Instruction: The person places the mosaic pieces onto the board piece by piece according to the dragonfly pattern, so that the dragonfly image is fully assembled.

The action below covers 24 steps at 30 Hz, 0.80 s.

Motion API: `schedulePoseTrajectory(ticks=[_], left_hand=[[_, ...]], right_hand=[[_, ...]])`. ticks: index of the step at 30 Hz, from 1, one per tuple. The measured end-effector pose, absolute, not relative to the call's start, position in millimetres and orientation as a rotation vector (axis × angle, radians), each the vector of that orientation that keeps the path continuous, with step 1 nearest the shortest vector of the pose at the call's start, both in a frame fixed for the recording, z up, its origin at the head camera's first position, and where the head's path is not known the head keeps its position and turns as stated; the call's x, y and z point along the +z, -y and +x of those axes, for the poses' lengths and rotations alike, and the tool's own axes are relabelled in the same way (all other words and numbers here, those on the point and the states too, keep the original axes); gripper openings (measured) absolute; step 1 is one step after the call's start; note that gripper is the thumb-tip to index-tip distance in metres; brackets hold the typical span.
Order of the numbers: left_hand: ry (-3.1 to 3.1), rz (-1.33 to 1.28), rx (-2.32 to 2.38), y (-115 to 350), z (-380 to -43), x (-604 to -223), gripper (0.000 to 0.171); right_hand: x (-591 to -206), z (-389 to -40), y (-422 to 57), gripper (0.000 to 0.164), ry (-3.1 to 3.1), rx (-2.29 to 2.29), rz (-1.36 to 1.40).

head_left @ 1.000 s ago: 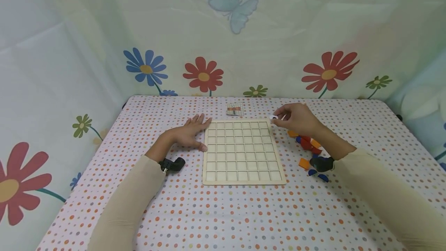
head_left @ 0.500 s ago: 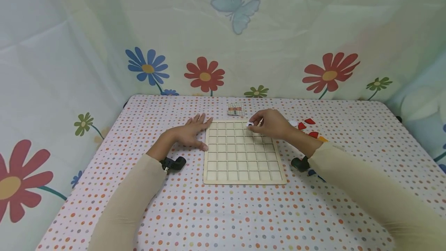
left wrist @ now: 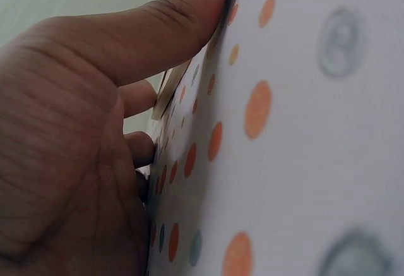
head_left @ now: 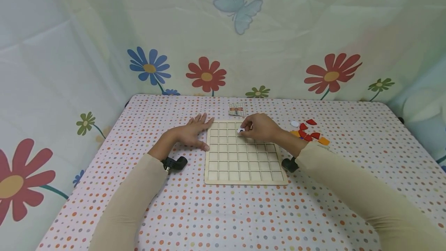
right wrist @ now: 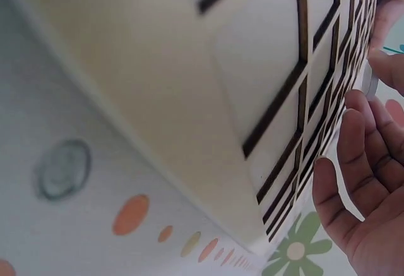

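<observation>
A pale wooden grid board (head_left: 232, 165) lies flat on the dotted table, its square cells framed by raised lines. My right hand (head_left: 261, 128) is over the board's far part and pinches a small white disc (head_left: 241, 130) with a black mark between thumb and fingertips. In the right wrist view, the disc's edge (right wrist: 370, 81) shows between the fingers, close to the grid. My left hand (head_left: 192, 133) rests at the board's left edge, fingers spread, with its thumb (left wrist: 189, 11) touching the rim. Whether the disc touches the board cannot be told.
Right of the board lie loose pieces: several red ones (head_left: 311, 122), orange ones (head_left: 324, 141) and a white disc (head_left: 294, 124). My right forearm partly hides this pile. A small printed grid card (head_left: 237, 109) lies behind the board. A flowered curtain (head_left: 278, 30) closes off the back.
My right hand has moved left from beside the board's far right corner to over its far middle, carrying the white disc. The left hand stays in place. More loose pieces are now uncovered.
</observation>
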<state>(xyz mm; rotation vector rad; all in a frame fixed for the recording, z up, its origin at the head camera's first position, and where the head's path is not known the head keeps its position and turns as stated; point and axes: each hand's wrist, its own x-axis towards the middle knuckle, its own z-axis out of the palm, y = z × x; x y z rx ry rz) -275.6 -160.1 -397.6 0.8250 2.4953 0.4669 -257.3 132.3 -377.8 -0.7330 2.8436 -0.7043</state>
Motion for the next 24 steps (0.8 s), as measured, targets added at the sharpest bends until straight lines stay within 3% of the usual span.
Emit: schedulePoseTrajectory(ticks=[24], left_hand=[[-2.487,0.84,0.485,161.0,-274.1,-395.7,0.109]], right_hand=[[-375.6,-256.6,-125.3,0.028,-2.824,-0.642,-0.659]])
